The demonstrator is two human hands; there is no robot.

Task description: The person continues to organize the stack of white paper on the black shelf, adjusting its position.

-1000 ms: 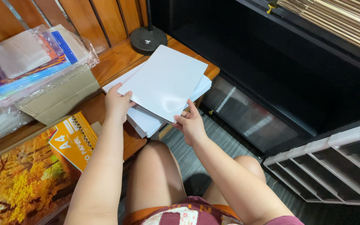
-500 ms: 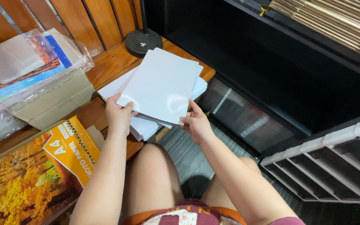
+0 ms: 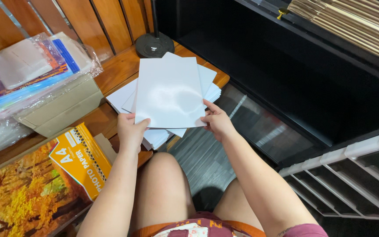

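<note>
Head view, left hand: the left hand is closed on the lower left corner of a glossy white sheet, thumb on top.
Head view, right hand: the right hand pinches the sheet's lower right edge, thumb on the face, fingers beneath.
Sheet position: held nearly flat, just above a fanned stack of white paper, which lies at the near edge of the wooden worktop.
Sheet edges: straight, corners square; its far edge lies near the round black lamp base.
Stack edges: uneven, sheets sticking out left, right and below the held sheet; its near corner overhangs the worktop edge.
Left side: an orange paper pack and a picture of autumn trees lie near the left forearm; a cardboard box and bagged papers sit further back.
Right side: a black shelf unit stands across a strip of open floor beyond the knees; a white tray rack sits lower right.
</note>
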